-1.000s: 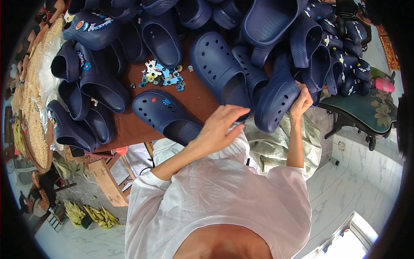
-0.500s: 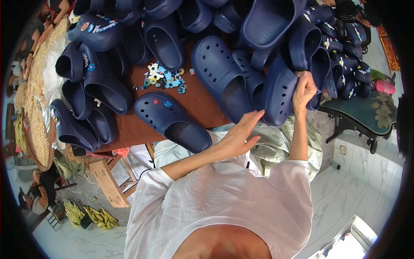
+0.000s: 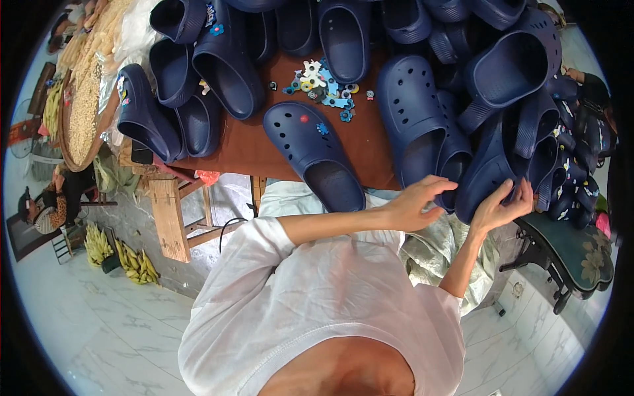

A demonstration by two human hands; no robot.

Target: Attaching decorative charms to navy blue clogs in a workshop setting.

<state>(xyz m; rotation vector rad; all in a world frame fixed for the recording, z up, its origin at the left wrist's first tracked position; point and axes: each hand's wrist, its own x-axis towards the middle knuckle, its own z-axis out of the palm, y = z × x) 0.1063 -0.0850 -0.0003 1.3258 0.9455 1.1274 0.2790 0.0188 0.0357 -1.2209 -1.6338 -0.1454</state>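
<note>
My left hand (image 3: 422, 203) has its fingers stretched and apart, beside the near ends of two navy clogs, the larger being a holed clog (image 3: 415, 112). My right hand (image 3: 502, 207) is at the near end of another navy clog (image 3: 485, 173); its thumb rests against the side and the other fingers are spread. On the brown tabletop (image 3: 241, 148) lies a navy clog with a red and a blue charm (image 3: 298, 134) in its holes. Beyond it is a small heap of colourful shoe charms (image 3: 323, 86), with a few loose ones around.
Navy clogs crowd the table's far side and both ends, including a decorated clog (image 3: 142, 115) at left. A wooden stool (image 3: 170, 221) stands below the table's left edge, a dark chair (image 3: 574, 254) at right. Yellow bananas (image 3: 137, 263) lie on the floor at left.
My right hand has gone from gripping the far side of the right-hand clog to its near end, fingers loosened. My left hand stays near the clogs, fingers curving. The whole view has shifted.
</note>
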